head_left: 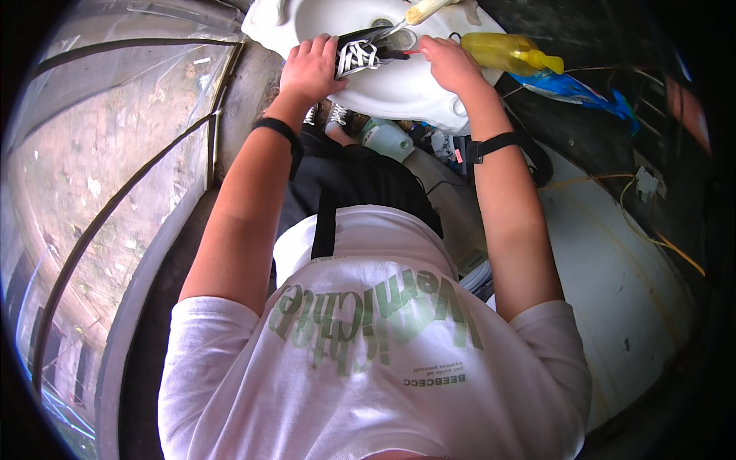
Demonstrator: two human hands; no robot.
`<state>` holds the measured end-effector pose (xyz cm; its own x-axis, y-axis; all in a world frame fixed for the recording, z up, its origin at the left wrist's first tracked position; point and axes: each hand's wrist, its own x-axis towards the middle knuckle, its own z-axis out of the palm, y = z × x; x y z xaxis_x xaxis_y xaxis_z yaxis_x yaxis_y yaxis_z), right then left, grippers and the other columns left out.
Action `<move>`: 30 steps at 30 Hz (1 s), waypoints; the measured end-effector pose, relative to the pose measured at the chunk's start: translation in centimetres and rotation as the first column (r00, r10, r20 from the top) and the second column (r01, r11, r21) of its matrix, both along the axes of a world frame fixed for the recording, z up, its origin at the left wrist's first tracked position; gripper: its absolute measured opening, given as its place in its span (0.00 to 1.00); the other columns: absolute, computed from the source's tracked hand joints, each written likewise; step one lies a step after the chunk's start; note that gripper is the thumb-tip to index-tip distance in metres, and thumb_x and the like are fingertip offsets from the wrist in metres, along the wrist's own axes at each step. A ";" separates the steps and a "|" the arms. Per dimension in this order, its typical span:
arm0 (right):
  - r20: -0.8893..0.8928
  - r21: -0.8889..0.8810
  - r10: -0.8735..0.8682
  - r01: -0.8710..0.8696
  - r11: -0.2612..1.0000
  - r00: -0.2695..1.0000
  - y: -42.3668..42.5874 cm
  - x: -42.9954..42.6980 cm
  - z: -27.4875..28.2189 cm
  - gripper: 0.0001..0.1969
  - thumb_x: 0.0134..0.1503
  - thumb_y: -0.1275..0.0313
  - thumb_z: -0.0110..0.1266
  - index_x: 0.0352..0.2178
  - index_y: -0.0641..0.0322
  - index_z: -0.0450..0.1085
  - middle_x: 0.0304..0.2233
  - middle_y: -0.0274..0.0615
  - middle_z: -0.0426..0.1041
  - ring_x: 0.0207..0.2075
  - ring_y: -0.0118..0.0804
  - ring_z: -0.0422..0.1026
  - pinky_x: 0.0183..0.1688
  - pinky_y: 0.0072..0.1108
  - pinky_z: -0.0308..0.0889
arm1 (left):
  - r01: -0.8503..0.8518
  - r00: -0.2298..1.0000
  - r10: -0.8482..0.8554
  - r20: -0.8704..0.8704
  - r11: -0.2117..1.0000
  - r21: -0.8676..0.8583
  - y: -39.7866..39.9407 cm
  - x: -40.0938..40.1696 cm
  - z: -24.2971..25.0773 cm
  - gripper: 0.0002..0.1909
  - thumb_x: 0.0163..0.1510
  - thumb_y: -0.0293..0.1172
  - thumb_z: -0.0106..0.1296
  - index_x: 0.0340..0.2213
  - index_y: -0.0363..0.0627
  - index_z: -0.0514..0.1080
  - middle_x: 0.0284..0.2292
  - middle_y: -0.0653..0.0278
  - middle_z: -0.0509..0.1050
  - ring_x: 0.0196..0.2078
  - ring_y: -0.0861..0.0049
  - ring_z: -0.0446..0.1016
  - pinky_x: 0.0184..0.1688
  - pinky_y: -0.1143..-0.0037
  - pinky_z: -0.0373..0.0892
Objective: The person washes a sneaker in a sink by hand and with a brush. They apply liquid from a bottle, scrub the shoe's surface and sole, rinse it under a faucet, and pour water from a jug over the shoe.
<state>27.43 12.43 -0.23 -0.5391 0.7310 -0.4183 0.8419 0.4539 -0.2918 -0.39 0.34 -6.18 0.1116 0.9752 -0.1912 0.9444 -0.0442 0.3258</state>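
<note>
A black canvas sneaker with white laces (357, 56) is held over a white ceramic washbasin (397, 95). My left hand (313, 64) grips one end of it, with the fingers over its top. My right hand (451, 62) holds a thin red handle (411, 52); its dark far end lies against the sneaker's side, and I cannot tell what kind of tool it is. Beyond the sneaker, a pale rod-like thing (424, 11) reaches into the basin near the drain (382, 23). A small clear round thing (404, 39) is beside the sneaker.
A yellow spray bottle (499, 50) lies at the basin's right rim, with a blue plastic bag (566, 91) behind it. Below the basin stands a translucent plastic container (386, 139). A framed window (121, 155) is on the left. Cables (652, 233) hang at the right.
</note>
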 end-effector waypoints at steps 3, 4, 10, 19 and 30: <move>-0.083 0.042 0.078 -0.075 0.996 0.994 -1.5 -0.8 -1.9 0.07 0.66 0.72 0.47 0.44 0.55 0.69 0.42 0.48 0.77 0.49 0.55 0.73 0.49 0.42 0.68 | -0.009 1.000 0.009 -0.030 1.000 -0.023 0.1 0.2 -0.1 0.49 0.47 0.54 0.67 0.64 0.46 0.59 0.61 0.58 0.66 0.62 0.60 0.67 0.65 0.64 0.62; -0.083 0.041 0.077 -0.074 0.996 0.994 -1.3 -0.7 -1.8 0.07 0.66 0.72 0.47 0.44 0.55 0.69 0.42 0.48 0.77 0.49 0.55 0.73 0.49 0.42 0.68 | -0.016 0.999 0.014 -0.052 0.999 -0.035 -0.1 0.1 0.0 0.48 0.47 0.55 0.66 0.64 0.46 0.59 0.61 0.59 0.66 0.63 0.61 0.67 0.65 0.64 0.62; -0.043 0.045 0.063 -0.061 0.997 0.997 -1.0 -0.9 -2.0 0.09 0.62 0.74 0.51 0.44 0.53 0.70 0.45 0.42 0.78 0.51 0.51 0.73 0.52 0.39 0.68 | -0.010 0.999 0.010 -0.041 1.000 0.010 -0.3 -0.1 -0.4 0.48 0.47 0.56 0.66 0.64 0.47 0.60 0.61 0.60 0.66 0.63 0.61 0.66 0.65 0.63 0.62; -0.335 -0.200 -0.282 0.224 0.954 0.899 -1.2 -4.1 -7.1 0.08 0.64 0.73 0.54 0.44 0.61 0.73 0.42 0.46 0.78 0.46 0.53 0.74 0.52 0.36 0.69 | -0.015 1.000 0.016 -0.024 0.999 0.050 -0.3 0.0 -0.3 0.48 0.46 0.55 0.66 0.63 0.47 0.60 0.60 0.61 0.67 0.61 0.61 0.67 0.64 0.64 0.63; -0.473 -0.353 -0.204 0.028 0.935 0.857 0.2 -5.6 -11.8 0.15 0.57 0.76 0.58 0.46 0.54 0.77 0.38 0.47 0.82 0.40 0.47 0.80 0.46 0.31 0.73 | -0.055 0.998 0.053 0.033 0.996 0.067 -0.3 -0.2 -0.5 0.47 0.44 0.52 0.68 0.61 0.47 0.61 0.59 0.61 0.68 0.61 0.61 0.68 0.63 0.63 0.63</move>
